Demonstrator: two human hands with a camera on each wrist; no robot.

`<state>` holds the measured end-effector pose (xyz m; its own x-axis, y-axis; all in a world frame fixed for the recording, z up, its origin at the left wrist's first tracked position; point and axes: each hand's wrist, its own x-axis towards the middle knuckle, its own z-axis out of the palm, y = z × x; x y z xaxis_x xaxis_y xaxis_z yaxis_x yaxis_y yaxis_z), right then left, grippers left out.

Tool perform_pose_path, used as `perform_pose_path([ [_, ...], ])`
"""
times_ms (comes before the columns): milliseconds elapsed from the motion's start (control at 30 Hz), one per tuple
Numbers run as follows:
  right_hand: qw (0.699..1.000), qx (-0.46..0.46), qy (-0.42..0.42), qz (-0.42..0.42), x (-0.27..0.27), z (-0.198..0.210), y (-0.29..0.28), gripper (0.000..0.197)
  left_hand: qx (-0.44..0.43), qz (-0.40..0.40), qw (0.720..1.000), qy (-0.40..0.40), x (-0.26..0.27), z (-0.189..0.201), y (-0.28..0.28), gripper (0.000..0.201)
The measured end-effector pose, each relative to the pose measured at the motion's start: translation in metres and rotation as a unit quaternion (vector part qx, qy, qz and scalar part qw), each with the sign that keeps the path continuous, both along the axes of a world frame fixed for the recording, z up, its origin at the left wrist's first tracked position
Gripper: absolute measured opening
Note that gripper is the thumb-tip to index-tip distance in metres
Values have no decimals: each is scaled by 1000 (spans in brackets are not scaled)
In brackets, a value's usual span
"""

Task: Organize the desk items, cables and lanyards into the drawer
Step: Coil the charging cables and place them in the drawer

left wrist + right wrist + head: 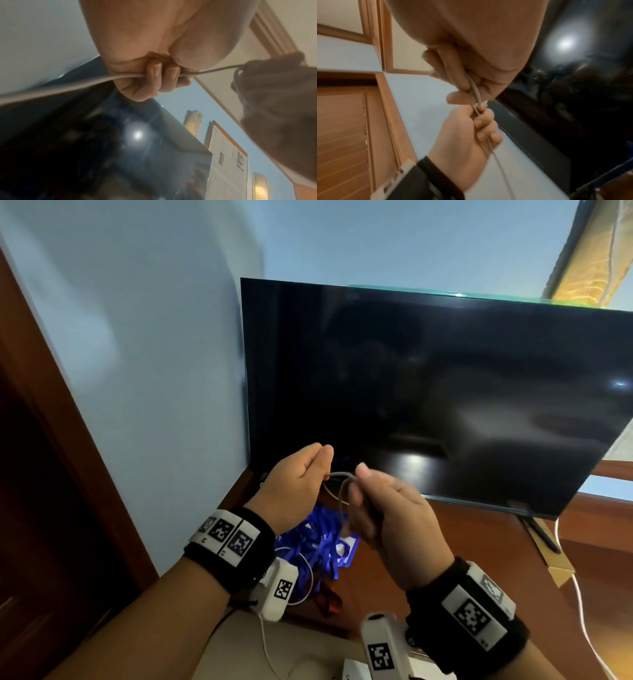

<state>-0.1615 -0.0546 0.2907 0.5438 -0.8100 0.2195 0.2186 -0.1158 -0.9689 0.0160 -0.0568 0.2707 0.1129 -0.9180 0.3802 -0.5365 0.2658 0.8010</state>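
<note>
A thin white cable (337, 475) is held up in front of the dark monitor (445, 392), stretched between both hands. My left hand (301, 481) has its fingers curled round the cable (68, 86). My right hand (380, 508) grips loops of the same cable (476, 93), wound around its fingers. Below the hands a tangle of blue lanyards (322, 546) lies on the wooden desk (486, 549). More white cable (305, 587) curls by the lanyards. No drawer is in view.
The monitor stands close behind the hands, with a pale wall (154, 371) and a brown door frame (51, 412) to the left. A white cord (579, 594) runs down the desk's right side. A dark red item (329, 601) lies near the desk's front edge.
</note>
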Motion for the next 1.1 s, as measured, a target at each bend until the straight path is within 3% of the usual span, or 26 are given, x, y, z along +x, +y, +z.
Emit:
perform_pose_path([
  [167, 984, 54, -164, -36, -2, 27, -9, 36, 77, -18, 990, 118, -12, -46, -2, 43],
  [333, 977, 2, -204, -62, -16, 37, -29, 35, 135, -59, 988, 53, -23, -64, 18, 46],
  [433, 983, -79, -126, -109, -24, 31, -42, 35, 135, -72, 988, 21, -24, -54, 32, 44],
  [567, 949, -208, 110, -207, -29, 17, -54, 31, 103, -102, 989, -32, -23, -21, 49, 44],
  [667, 929, -242, 208, -190, -26, 0, -56, 26, 62, -127, 987, -69, -22, 13, 60, 40],
  [767, 926, -234, 258, -144, -20, -16, -47, 31, 16, -117, 989, -92, -17, 42, 61, 40],
  [933, 974, -129, 168, -83, -11, -29, -23, 43, -21, -31, 994, -102, 2, 57, 35, 45],
  [1100, 1000, -16, 1, -15, -2, -5, -4, 49, 34, 1, 998, -55, 16, 31, -1, 47],
])
